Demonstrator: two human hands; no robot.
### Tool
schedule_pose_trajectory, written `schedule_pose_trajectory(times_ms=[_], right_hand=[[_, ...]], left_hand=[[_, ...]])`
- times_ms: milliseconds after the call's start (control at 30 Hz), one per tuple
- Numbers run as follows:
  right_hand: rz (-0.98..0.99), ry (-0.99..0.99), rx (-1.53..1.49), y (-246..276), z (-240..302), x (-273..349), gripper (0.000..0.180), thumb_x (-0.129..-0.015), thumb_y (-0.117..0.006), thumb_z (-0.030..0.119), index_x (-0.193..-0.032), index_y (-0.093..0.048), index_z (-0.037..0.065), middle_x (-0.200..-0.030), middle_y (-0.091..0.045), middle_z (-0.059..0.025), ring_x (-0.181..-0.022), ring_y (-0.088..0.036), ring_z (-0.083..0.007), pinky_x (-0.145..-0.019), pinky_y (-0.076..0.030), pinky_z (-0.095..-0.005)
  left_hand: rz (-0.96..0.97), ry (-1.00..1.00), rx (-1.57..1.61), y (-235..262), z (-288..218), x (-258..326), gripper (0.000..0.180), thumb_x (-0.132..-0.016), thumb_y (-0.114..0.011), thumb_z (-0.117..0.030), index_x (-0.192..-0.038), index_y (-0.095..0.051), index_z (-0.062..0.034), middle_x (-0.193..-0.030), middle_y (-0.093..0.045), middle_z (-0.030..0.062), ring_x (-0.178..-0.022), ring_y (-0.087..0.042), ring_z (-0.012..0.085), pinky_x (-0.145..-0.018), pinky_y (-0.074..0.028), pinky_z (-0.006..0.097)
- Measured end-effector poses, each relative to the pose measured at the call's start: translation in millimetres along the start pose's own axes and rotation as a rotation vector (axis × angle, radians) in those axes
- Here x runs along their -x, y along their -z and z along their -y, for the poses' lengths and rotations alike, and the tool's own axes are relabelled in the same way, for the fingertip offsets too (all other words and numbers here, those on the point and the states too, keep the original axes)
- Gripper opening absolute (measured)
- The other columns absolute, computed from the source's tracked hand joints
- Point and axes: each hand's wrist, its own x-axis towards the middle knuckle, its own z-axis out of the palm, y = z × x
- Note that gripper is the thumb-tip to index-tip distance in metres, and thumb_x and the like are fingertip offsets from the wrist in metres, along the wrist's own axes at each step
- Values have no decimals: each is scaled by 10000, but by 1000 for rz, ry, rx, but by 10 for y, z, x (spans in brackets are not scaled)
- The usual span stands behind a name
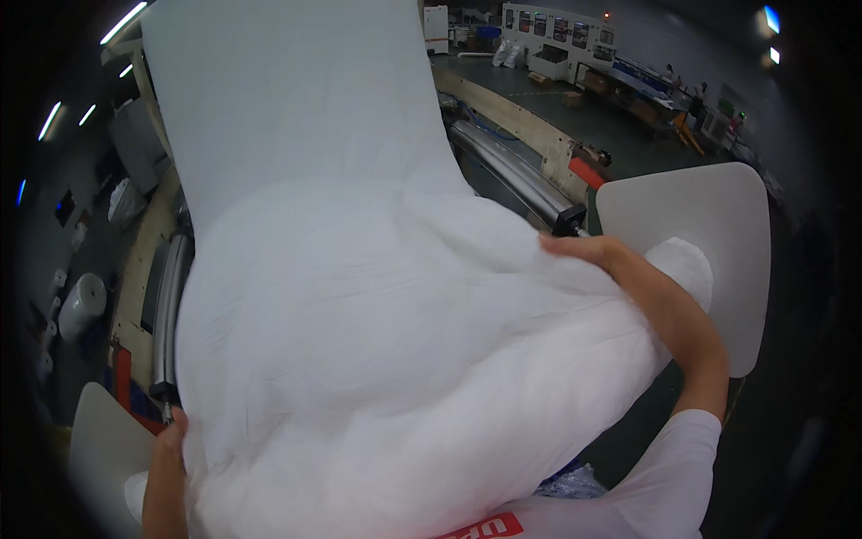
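Note:
A wide sheet of white fabric runs down from the top and gathers into a large, wrinkled bundle in front of my body. At the bundle's left edge, my left hand grips the fabric, with its fingers mostly hidden behind the cloth. My right hand holds the upper right edge of the bundle. Its thumb side shows, and the other fingers are hidden by the fabric. My right arm is bent around the right side of the bundle, while my left forearm comes up along its left side.
Metal rollers lie left and right of the sheet, on a beige machine frame. Pale rounded panels flank me at right and left. White rolls stand far left. A large machine and people are at the back.

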Motion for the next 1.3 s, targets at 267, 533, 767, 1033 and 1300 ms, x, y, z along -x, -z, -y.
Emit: schedule_pose_trajectory(times_ms=[267,533,767,1033,1300], right_hand=[[6,640,58,-462,334,880,786,-665,-781,297,-1320,-445,20,-1135,-597,-166,-1023,-595,-284,-937,-447,-336],[-119,711,-172,-612,2,716,688,-704,-743,275,-1281,-472,15,-1111,-604,-152,-1000,-599,-263,-912,-457,-329],[5,678,-150,-1235,-336,676,604,-738,-710,256,-1247,-496,10,-1091,-610,-139,-980,-603,-245,-889,-467,-323],[294,673,-95,-2197,-446,536,510,-777,-672,235,-1208,-523,5,-1067,-617,-125,-956,-607,-224,-864,-477,-317],[274,594,-93,-2680,-553,601,421,-816,-634,213,-1169,-550,-1,-1044,-624,-111,-933,-611,-204,-838,-487,-310]], left_hand=[[-267,-304,45,-43,-338,324,648,-628,-752,-125,-1215,-529,35,-1082,-629,143,-984,-610,247,-841,-487,380],[-258,-308,-50,54,-140,538,559,-712,-710,-188,-1191,-548,51,-1091,-630,173,-1005,-607,272,-860,-479,389],[114,-369,-366,-693,-484,118,545,-738,-692,-217,-1191,-549,50,-1103,-624,180,-1020,-600,278,-873,-471,389],[339,-652,-518,-1500,-678,-298,533,-768,-670,-251,-1191,-550,50,-1117,-618,188,-1037,-592,285,-889,-461,389],[437,-955,-392,-2073,-426,-753,525,-798,-649,-285,-1192,-551,50,-1130,-612,196,-1054,-585,293,-904,-452,389]])
